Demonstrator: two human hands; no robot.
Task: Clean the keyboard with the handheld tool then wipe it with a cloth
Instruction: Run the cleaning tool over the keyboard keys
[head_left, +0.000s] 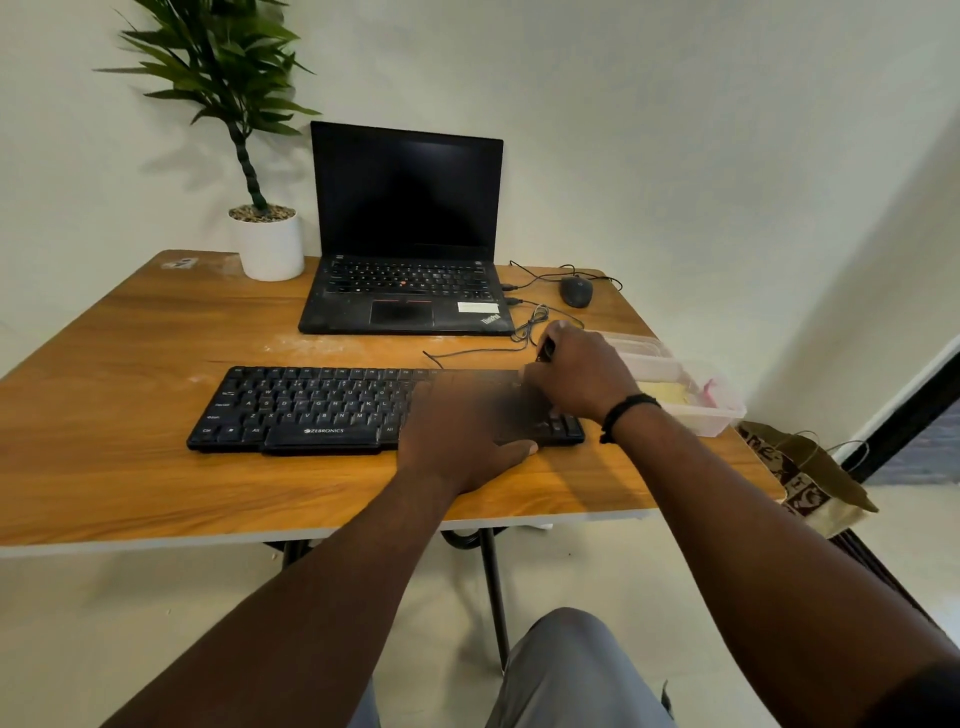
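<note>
Steadying the Zebronics keyboard (311, 410) near the desk's front edge, the left hand (462, 441) presses flat; the right hand (576, 374) grips a dark handheld tool (545, 349). Keyboard looks light and rigid, likely to slide.

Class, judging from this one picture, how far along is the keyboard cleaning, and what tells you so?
Early stage. Nothing looks finished. In hand: the right hand grips a small dark tool over the right end of the keyboard, while the left hand rests flat on it, steadying it. Left: the rest of the tool pass and the wipe; what looks like a yellow cloth lies in the clear tub.
</note>
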